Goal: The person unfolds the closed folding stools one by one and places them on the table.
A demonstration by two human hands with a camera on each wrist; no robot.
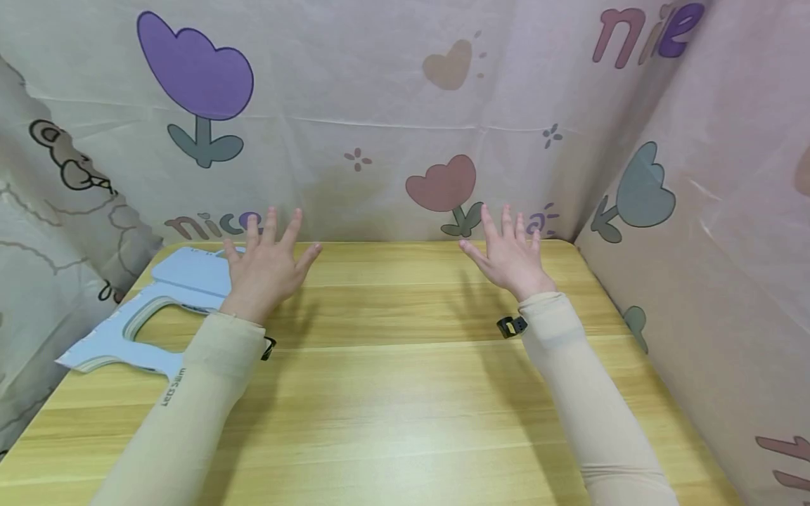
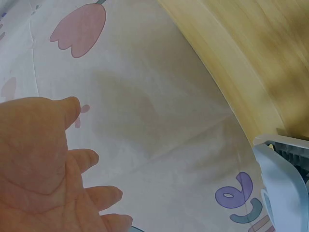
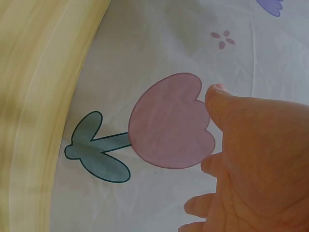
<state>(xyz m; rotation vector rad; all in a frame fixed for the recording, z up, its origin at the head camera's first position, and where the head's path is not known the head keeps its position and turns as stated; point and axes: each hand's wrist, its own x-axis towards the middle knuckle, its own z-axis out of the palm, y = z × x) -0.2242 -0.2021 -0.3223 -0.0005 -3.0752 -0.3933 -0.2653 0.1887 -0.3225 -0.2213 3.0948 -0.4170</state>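
Note:
Both hands are held up above the wooden table (image 1: 392, 379), palms away from the head camera and fingers spread, with nothing in them. On the left side, the left hand (image 1: 262, 270) is seen in front of a light blue folded plastic object (image 1: 152, 348) with a curved cutout and a flat panel. Part of that object is hidden by the left hand and sleeve. Toward the back right of the table is the right hand (image 1: 511, 261), apart from any object. In the wrist views, the left palm (image 2: 34, 159) and right palm (image 3: 260, 154) are bare.
A pale curtain (image 1: 354, 84) printed with flowers and letters hangs behind the table and along its sides. Each wrist carries a small black strap piece, the right one (image 1: 511, 327) showing more fully. Cream sleeves (image 1: 588, 400) cover the arms.

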